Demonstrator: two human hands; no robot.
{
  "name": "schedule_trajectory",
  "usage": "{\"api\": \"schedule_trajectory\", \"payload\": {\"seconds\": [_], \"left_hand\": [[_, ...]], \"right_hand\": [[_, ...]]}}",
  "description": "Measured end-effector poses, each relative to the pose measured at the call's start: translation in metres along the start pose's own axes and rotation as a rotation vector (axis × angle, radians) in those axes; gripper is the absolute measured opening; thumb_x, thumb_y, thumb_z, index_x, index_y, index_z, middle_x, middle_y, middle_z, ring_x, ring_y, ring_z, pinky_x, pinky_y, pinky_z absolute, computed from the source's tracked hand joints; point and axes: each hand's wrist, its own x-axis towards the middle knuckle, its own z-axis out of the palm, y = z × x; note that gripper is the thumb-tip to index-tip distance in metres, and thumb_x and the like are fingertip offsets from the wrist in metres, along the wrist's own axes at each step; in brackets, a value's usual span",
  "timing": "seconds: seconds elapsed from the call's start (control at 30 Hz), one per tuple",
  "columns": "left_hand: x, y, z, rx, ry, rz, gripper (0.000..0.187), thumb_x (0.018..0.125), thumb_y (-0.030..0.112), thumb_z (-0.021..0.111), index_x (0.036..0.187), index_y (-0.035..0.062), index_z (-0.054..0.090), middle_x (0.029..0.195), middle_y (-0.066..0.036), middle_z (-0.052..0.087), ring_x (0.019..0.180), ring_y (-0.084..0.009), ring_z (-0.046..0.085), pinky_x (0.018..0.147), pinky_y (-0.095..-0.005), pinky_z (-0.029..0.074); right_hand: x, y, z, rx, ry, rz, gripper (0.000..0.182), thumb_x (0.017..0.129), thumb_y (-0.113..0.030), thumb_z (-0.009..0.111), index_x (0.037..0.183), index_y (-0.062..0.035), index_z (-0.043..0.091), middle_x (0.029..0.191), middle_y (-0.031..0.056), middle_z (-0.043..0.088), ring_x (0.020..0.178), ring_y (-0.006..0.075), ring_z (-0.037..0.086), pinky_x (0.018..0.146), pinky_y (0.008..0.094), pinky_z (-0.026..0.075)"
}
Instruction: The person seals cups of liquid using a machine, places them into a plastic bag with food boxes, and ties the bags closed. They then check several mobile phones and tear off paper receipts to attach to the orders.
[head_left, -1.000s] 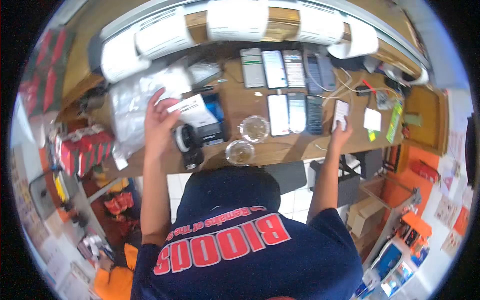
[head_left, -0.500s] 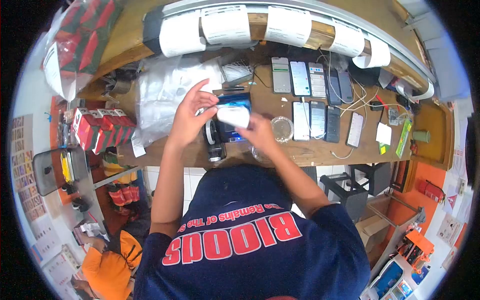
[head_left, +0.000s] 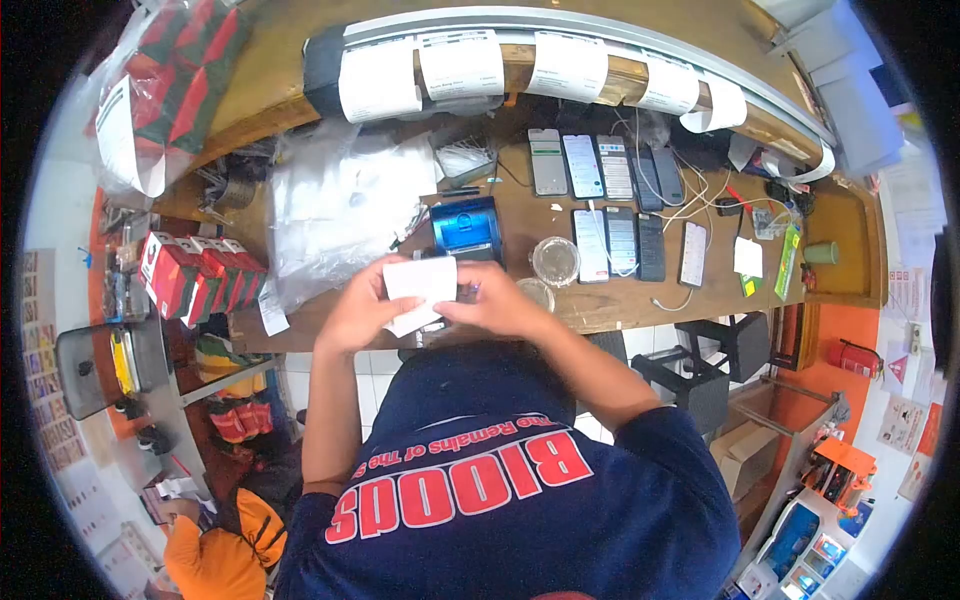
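Note:
A small white paper slip (head_left: 420, 285) is held up between my two hands, near the front edge of the table. My left hand (head_left: 362, 308) pinches its left side, with the thumb lying on the face. On the right side, my right hand (head_left: 500, 302) grips it with thumb and fingers. Just beyond the slip sits a small blue device that looks like a receipt printer (head_left: 466, 224). A dark object under the slip is mostly hidden. Right of the printer stands a round clear container (head_left: 555, 260), with a second one (head_left: 537, 292) closer to my right hand.
Several phones (head_left: 590, 243) lie in two rows at the right, with white cables (head_left: 690, 205) among them. Clear plastic bags (head_left: 335, 205) cover the left. Red boxes (head_left: 200, 275) stand at the far left. Printed slips (head_left: 460, 68) hang from the shelf. A person in orange (head_left: 225, 545) is lower left.
The white slip has moved from the blue printer toward my body. My left hand has come down and closed on it, so both hands now hold it.

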Motion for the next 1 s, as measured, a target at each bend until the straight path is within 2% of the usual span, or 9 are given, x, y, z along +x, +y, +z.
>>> {"api": "schedule_trajectory", "payload": {"seconds": [0.03, 0.1, 0.2, 0.23, 0.27, 0.4, 0.83, 0.93, 1.0], "left_hand": [[0.002, 0.003, 0.001, 0.002, -0.001, 0.005, 0.037, 0.09, 0.005, 0.073, 0.124, 0.0016, 0.059, 0.108, -0.003, 0.066, 0.099, -0.01, 0.061, 0.088, -0.0288, 0.051], [0.005, 0.014, 0.002, 0.057, 0.213, 0.126, 0.032, 0.09, 0.003, 0.074, 0.118, -0.0012, 0.059, 0.108, -0.005, 0.068, 0.097, -0.0107, 0.064, 0.086, -0.0279, 0.053], [-0.005, 0.033, 0.005, 0.067, 0.254, 0.158, 0.035, 0.091, 0.003, 0.071, 0.123, -0.0037, 0.058, 0.113, -0.008, 0.069, 0.1, -0.0127, 0.065, 0.087, -0.029, 0.053], [-0.008, 0.037, 0.005, 0.086, 0.258, 0.172, 0.037, 0.092, 0.003, 0.07, 0.126, -0.0039, 0.057, 0.114, -0.009, 0.069, 0.1, -0.0131, 0.066, 0.088, -0.0291, 0.053], [-0.01, 0.043, 0.009, 0.088, 0.263, 0.21, 0.039, 0.093, 0.004, 0.067, 0.129, -0.0048, 0.056, 0.115, -0.01, 0.069, 0.099, -0.0139, 0.067, 0.087, -0.0295, 0.054], [-0.013, 0.036, 0.014, 0.039, 0.369, 0.238, 0.037, 0.094, 0.006, 0.067, 0.128, -0.0045, 0.057, 0.114, -0.011, 0.07, 0.099, -0.0143, 0.067, 0.085, -0.0294, 0.054], [0.004, 0.04, 0.033, 0.019, 0.443, 0.221, 0.038, 0.094, 0.009, 0.07, 0.128, -0.003, 0.057, 0.114, -0.01, 0.07, 0.1, -0.0138, 0.067, 0.087, -0.0287, 0.053], [0.008, 0.042, 0.038, 0.032, 0.404, 0.225, 0.038, 0.094, 0.007, 0.069, 0.128, -0.003, 0.057, 0.113, -0.009, 0.07, 0.099, -0.0137, 0.067, 0.087, -0.0286, 0.053], [0.012, 0.045, 0.045, 0.051, 0.395, 0.263, 0.035, 0.094, 0.005, 0.068, 0.127, -0.0025, 0.058, 0.112, -0.009, 0.07, 0.099, -0.0134, 0.066, 0.086, -0.0293, 0.054]], "right_hand": [[0.006, -0.002, -0.018, -0.074, -0.058, -0.083, 0.022, 0.082, -0.015, 0.079, 0.099, -0.0043, 0.069, 0.086, -0.0013, 0.064, 0.077, 0.0087, 0.058, 0.068, 0.0277, 0.048], [0.023, -0.009, -0.061, 0.063, 0.134, 0.119, 0.02, 0.083, -0.015, 0.077, 0.1, -0.0093, 0.069, 0.088, -0.0007, 0.066, 0.079, 0.0097, 0.061, 0.073, 0.0275, 0.05], [0.065, 0.125, -0.18, -0.4, 0.574, 0.016, 0.04, 0.078, -0.003, 0.068, 0.117, -0.0021, 0.059, 0.113, 0.0123, 0.069, 0.105, 0.026, 0.066, 0.093, 0.0364, 0.051], [0.068, 0.15, -0.21, -0.374, 0.569, 0.276, 0.056, 0.077, 0.002, 0.066, 0.13, -0.0028, 0.049, 0.125, 0.0135, 0.065, 0.113, 0.0255, 0.063, 0.095, 0.0341, 0.049], [0.068, 0.178, -0.234, -0.486, 0.532, 0.227, 0.067, 0.075, 0.002, 0.066, 0.137, -0.0025, 0.043, 0.131, 0.0165, 0.063, 0.122, 0.0316, 0.06, 0.102, 0.037, 0.046], [0.076, 0.208, -0.261, -0.497, 0.462, 0.293, 0.074, 0.074, 0.001, 0.066, 0.143, -0.0018, 0.039, 0.141, 0.019, 0.058, 0.13, 0.0356, 0.055, 0.108, 0.037, 0.043], [0.08, 0.225, -0.256, -0.524, 0.488, 0.281, 0.067, 0.077, 0.004, 0.064, 0.141, -0.002, 0.044, 0.133, 0.0147, 0.064, 0.127, 0.0346, 0.057, 0.105, 0.0361, 0.045], [0.081, 0.235, -0.257, -0.645, 0.618, 0.0, 0.063, 0.077, 0.004, 0.065, 0.137, -0.0014, 0.048, 0.128, 0.0115, 0.067, 0.113, 0.0276, 0.064, 0.093, 0.0341, 0.05], [0.072, 0.2, -0.239, -0.18, 0.799, 0.188, 0.04, 0.079, 0.002, 0.065, 0.119, -0.0031, 0.063, 0.115, 0.0102, 0.071, 0.106, 0.028, 0.067, 0.096, 0.0356, 0.05]]}}
